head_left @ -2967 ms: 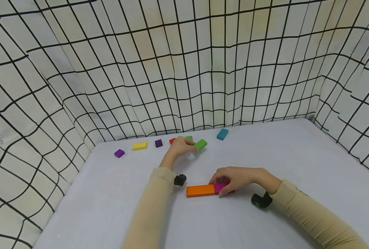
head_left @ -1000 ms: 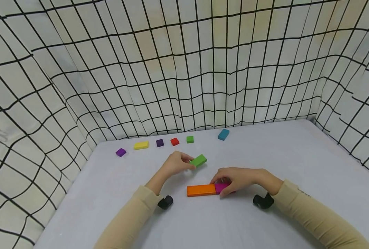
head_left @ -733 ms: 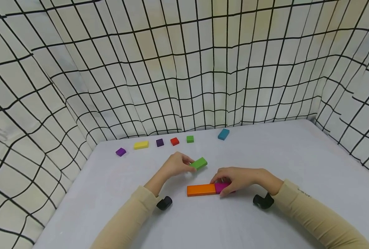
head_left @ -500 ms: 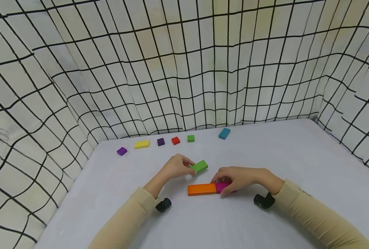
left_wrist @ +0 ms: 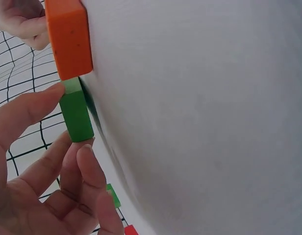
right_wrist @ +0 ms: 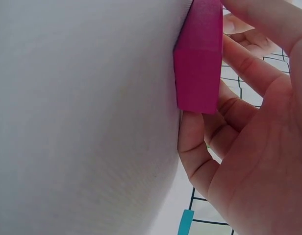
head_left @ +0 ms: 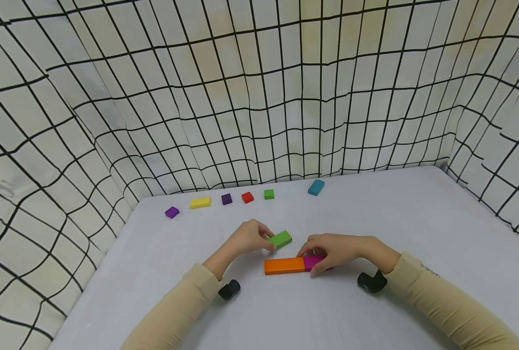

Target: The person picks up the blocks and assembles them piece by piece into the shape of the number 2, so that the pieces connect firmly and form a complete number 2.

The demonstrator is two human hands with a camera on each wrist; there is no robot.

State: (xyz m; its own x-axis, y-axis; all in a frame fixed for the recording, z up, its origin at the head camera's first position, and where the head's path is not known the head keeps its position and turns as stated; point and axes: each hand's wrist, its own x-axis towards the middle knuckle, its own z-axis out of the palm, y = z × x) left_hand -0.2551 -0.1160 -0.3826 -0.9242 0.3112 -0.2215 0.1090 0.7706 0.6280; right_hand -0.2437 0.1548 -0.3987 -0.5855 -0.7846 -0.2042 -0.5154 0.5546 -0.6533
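My left hand [head_left: 250, 236] pinches a light green block [head_left: 280, 239] between thumb and fingers, just behind the orange block. In the left wrist view this green block [left_wrist: 76, 112] shows a gap to the table under it. A long orange block [head_left: 284, 266] lies flat on the table, end to end with a magenta block [head_left: 313, 262]. My right hand [head_left: 336, 250] grips the magenta block, thumb at the near side and fingers at the far side, hiding part of it. The right wrist view shows the magenta block [right_wrist: 197, 73] resting on the table.
Along the back of the white table [head_left: 373, 209] lie a purple block [head_left: 172, 212], a yellow block [head_left: 200, 202], a dark purple block [head_left: 226, 199], a red block [head_left: 248, 197], a small green block [head_left: 268, 194] and a blue block [head_left: 316, 187]. Black-gridded white cloth [head_left: 277, 107] stands behind.
My left hand has brought the green block from the back of the table toward me, close to the orange block. My right hand stays on the magenta block.
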